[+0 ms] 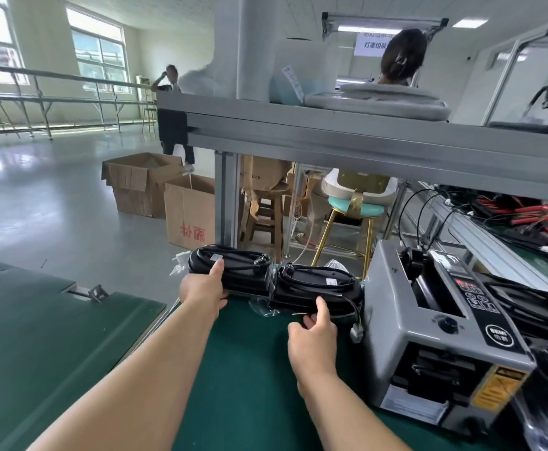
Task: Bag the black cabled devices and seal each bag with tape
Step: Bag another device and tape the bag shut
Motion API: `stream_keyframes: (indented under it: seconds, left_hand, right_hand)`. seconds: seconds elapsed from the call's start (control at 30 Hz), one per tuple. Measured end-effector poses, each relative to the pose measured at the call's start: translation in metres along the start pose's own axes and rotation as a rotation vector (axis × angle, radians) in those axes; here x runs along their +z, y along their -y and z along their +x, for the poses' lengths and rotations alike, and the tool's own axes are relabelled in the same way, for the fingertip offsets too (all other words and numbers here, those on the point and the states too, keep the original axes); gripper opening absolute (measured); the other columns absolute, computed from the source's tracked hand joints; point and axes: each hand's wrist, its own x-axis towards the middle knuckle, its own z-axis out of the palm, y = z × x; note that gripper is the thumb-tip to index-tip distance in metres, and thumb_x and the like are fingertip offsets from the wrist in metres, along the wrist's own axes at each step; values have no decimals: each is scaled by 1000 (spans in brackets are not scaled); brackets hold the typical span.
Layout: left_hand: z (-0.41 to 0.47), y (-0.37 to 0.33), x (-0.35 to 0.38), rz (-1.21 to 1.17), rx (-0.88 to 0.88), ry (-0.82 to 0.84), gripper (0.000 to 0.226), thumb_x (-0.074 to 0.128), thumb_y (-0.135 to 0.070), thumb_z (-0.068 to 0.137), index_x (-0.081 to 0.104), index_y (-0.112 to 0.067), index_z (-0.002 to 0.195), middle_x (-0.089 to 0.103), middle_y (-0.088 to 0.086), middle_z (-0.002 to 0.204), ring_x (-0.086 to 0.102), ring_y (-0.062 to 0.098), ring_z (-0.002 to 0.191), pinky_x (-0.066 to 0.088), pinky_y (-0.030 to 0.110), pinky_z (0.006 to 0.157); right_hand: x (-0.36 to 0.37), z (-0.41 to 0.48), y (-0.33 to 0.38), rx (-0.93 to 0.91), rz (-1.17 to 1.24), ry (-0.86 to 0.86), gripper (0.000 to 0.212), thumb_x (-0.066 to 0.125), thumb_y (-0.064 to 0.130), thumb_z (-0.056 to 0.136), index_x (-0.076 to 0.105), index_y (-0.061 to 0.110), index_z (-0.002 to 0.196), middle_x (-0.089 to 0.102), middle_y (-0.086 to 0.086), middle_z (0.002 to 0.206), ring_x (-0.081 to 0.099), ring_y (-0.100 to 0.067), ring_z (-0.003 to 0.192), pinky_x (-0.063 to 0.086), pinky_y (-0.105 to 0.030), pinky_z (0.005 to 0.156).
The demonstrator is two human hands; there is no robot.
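Ref tape dispenser (pixel 435 336) | right hand (pixel 313 340) grips nearer device (pixel 315 288) | left hand (pixel 201 291) grips farther device (pixel 233 271) | both look bagged, seals unseen

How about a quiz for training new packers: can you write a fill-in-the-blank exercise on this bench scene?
1. The left hand grips the left black cabled device and the right hand grips the right black cabled device, each wrapped in a clear plastic ____.
2. The grey boxy tape dispenser stands to the ____ of both devices.
3. The bench is covered by a ____ mat.
Missing words: bag; right; green.
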Motion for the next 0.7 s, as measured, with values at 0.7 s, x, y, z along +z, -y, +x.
stream_keyframes:
  seconds: [0.7]
  left_hand:
    - [-248, 110, -58, 366, 259, 256, 37, 63, -27, 95, 56, -18, 130, 65, -2, 92, 65, 18, 75, 49, 34, 72]
  right_hand:
    - [-85, -140, -39, -103, -66, 121, 40, 48, 2, 94, 54, 17, 131, 53, 6, 125, 54, 1, 113, 43, -3, 81]
